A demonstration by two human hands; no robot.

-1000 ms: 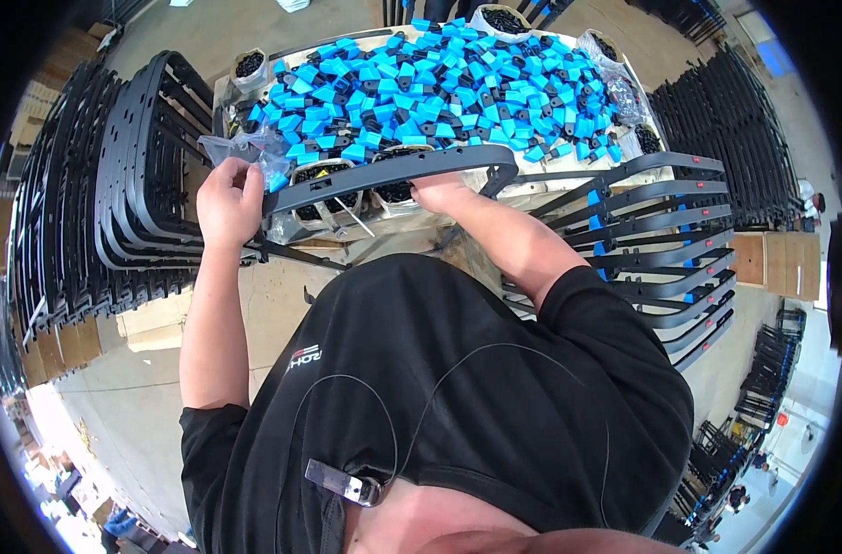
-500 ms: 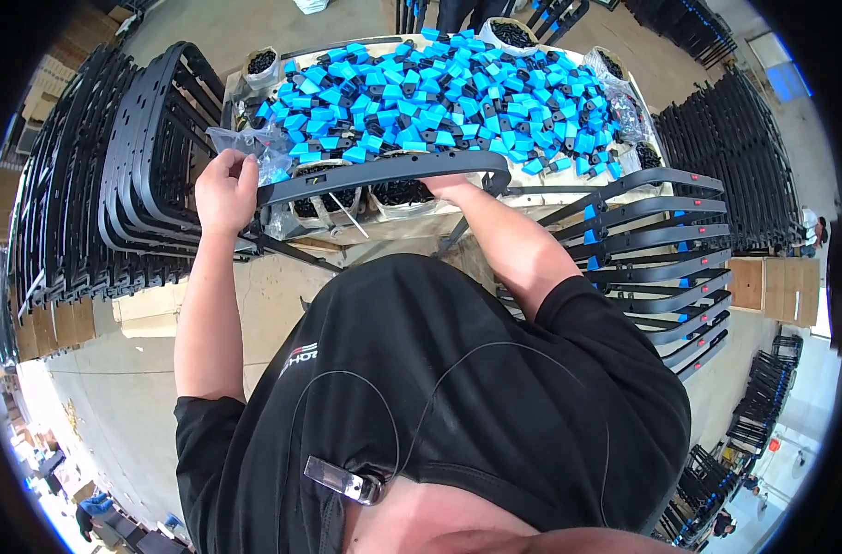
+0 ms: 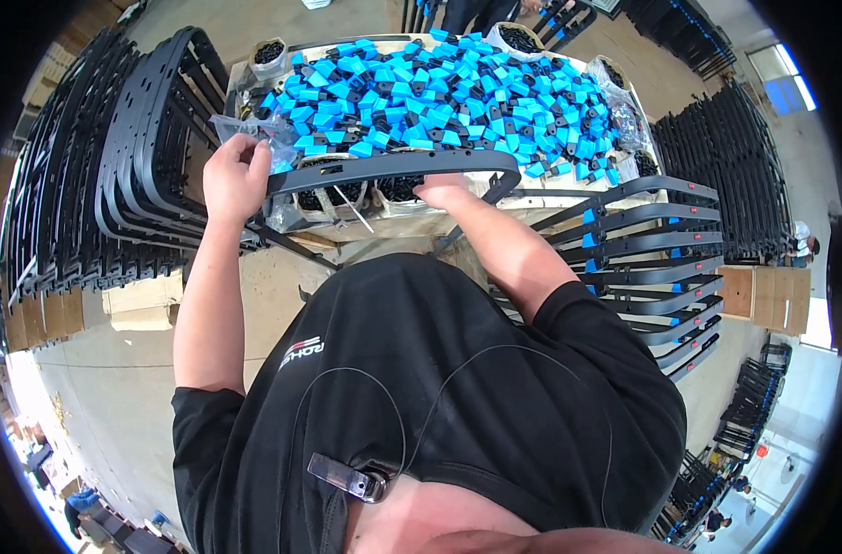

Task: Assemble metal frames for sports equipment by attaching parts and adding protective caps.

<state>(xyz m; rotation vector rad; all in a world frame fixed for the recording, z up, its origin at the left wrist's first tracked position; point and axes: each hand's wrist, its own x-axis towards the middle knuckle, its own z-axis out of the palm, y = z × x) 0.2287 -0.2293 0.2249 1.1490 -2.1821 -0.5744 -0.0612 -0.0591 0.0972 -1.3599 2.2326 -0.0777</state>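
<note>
Shifted slightly rightward, the black frame (image 3: 393, 167) is gripped by the left hand (image 3: 235, 181) and thus kept over the bag (image 3: 406, 209), where the right hand's (image 3: 445, 191) grip cannot be told.

- A long, curved black bar (image 3: 393, 167) hides part of our bare right hand (image 3: 446, 191).
- We see a dark-trousered co-worker (image 3: 467, 16) cut off by the top edge.

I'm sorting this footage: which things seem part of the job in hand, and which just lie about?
Likely the job:
- black frame, held by the left hand
- small black parts, near the right hand
- blue-and-black pieces

Likely lying about:
- brown boxes at right
- crumpled clear plastic
</note>
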